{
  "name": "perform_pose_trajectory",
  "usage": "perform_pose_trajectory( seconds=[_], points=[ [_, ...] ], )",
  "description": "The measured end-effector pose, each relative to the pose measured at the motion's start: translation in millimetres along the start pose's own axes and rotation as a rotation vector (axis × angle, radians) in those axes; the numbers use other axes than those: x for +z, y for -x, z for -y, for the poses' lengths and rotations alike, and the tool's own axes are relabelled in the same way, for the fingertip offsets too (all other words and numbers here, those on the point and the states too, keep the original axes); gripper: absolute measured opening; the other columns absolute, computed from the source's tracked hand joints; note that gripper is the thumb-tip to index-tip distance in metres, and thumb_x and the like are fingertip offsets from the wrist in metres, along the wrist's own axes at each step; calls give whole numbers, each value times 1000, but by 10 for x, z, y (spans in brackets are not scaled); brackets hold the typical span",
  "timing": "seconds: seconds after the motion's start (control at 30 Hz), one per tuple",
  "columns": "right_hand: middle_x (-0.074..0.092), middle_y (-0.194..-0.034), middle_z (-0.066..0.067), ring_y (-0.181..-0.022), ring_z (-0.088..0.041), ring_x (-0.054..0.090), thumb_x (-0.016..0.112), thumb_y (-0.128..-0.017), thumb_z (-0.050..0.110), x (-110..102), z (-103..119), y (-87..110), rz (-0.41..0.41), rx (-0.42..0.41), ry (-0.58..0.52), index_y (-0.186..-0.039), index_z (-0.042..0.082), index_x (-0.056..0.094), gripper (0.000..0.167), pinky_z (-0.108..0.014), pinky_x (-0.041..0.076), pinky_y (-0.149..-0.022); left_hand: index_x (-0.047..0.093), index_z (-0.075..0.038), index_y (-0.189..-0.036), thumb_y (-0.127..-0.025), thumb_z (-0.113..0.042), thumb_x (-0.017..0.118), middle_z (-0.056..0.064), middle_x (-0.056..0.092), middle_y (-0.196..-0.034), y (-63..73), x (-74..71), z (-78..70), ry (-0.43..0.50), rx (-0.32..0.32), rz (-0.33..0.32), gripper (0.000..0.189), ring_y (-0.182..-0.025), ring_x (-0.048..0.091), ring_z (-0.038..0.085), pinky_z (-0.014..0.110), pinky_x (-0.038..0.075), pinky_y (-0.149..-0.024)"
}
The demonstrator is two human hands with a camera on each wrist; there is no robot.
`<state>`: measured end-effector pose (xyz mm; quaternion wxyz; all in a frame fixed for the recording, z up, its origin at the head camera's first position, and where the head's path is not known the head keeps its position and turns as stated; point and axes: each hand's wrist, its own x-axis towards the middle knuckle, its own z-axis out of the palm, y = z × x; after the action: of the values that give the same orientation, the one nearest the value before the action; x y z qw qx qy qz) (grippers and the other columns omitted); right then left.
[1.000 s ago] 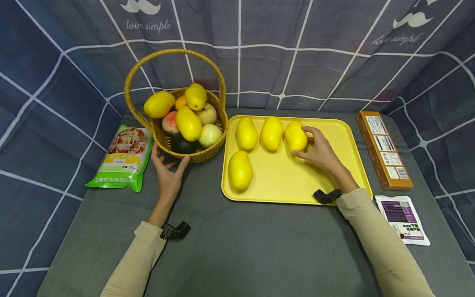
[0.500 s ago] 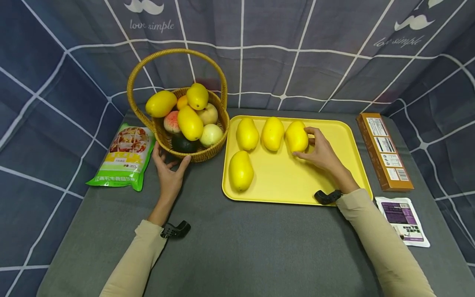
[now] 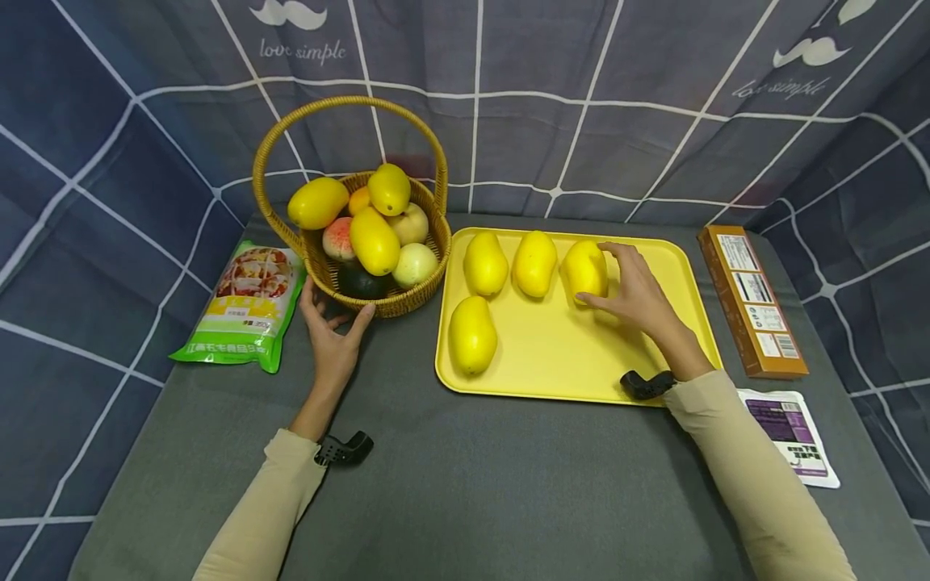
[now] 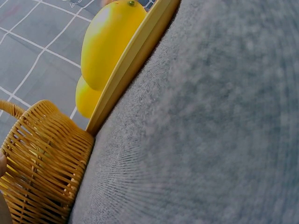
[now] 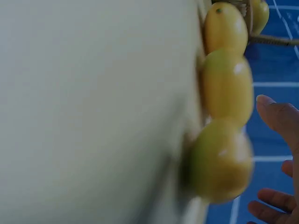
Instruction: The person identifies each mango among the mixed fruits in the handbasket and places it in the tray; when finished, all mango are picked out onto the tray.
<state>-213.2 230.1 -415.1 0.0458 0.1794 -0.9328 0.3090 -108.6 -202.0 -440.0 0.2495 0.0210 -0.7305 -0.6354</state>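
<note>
My left hand (image 3: 333, 339) holds the near left side of a wicker basket (image 3: 410, 303), thumb at the front rim and fingers along the side. Yellow mangoes (image 3: 374, 242), a peach (image 3: 337, 239), a dark green fruit and pale round fruits fill it. On a yellow tray (image 3: 538, 355), three mangoes stand in a row at the back and another mango (image 3: 473, 335) lies at the front left. My right hand (image 3: 635, 290) is beside the rightmost mango (image 3: 585, 270), thumb and fingers spread. In the right wrist view, a gap shows between that hand (image 5: 280, 154) and the mango (image 5: 222, 161).
A green-edged food bag (image 3: 247, 307) lies left of the basket. Right of the tray are a brown box (image 3: 751, 298) and a white and purple pouch (image 3: 792, 436). A checked curtain (image 3: 530, 137) stands behind the grey table (image 3: 465, 476).
My right hand has let go of the rightmost mango and drawn slightly right, its fingers wider apart. The left hand stays at the basket.
</note>
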Motion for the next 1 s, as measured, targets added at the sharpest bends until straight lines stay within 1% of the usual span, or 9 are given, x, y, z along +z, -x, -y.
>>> perform_pose_trajectory(
  seconds=[0.1,0.2,0.43,0.57,0.67,0.8,0.87,1.0],
  points=[
    [44,-141,-21,-132,-39,39,89,-71,28,-62,229,-82,-29,-111,43,-141,4,42,88,-56,33,-108,9,3,-154,-88,-3,69,27,14,-156,-8,-8,7,-2,1,-5,89,-138,28,44,51,36,-91],
    [43,-144,-19,-133,-37,40,88,-72,29,-75,482,-175,-16,-194,35,-142,7,44,86,-56,34,-108,9,3,-154,-88,-4,68,26,14,-156,-13,-14,8,-5,1,-7,89,-138,28,44,50,36,-91],
    [40,-148,-15,-136,-32,41,85,-75,37,43,1022,-395,45,-324,9,-143,10,44,83,-52,37,-109,9,4,-153,-87,-2,68,27,15,-156,-7,-7,5,-2,2,-5,89,-138,29,45,49,37,-91],
    [41,-147,-13,-135,-29,42,83,-77,39,151,1263,-510,67,-393,-30,-143,10,45,82,-48,37,-110,9,4,-153,-87,-2,68,27,14,-156,3,0,6,3,3,3,89,-137,29,45,50,36,-91],
    [43,-145,-10,-134,-25,43,82,-78,40,248,1398,-581,80,-436,-72,-143,10,45,81,-45,38,-109,9,3,-154,-88,-4,69,26,14,-156,8,1,14,2,1,8,89,-137,29,44,50,37,-91],
    [45,-142,-9,-132,-23,45,81,-79,40,387,1549,-664,100,-480,-113,-142,10,46,78,-41,39,-109,10,1,-154,-88,-6,69,24,15,-157,0,-1,22,-1,-1,12,89,-137,30,42,46,37,-90],
    [46,-141,-8,-129,-22,46,81,-79,40,463,1616,-707,117,-491,-121,-141,10,47,76,-40,39,-108,10,1,-154,-88,-5,69,24,15,-156,-5,-4,25,4,1,11,89,-136,30,42,46,37,-90],
    [47,-138,-7,-126,-20,48,79,-80,41,625,1742,-799,179,-494,-135,-141,11,47,75,-36,39,-107,10,2,-154,-87,-3,69,25,16,-155,-6,-11,30,10,1,4,89,-136,29,43,45,36,-89]
  ],
)
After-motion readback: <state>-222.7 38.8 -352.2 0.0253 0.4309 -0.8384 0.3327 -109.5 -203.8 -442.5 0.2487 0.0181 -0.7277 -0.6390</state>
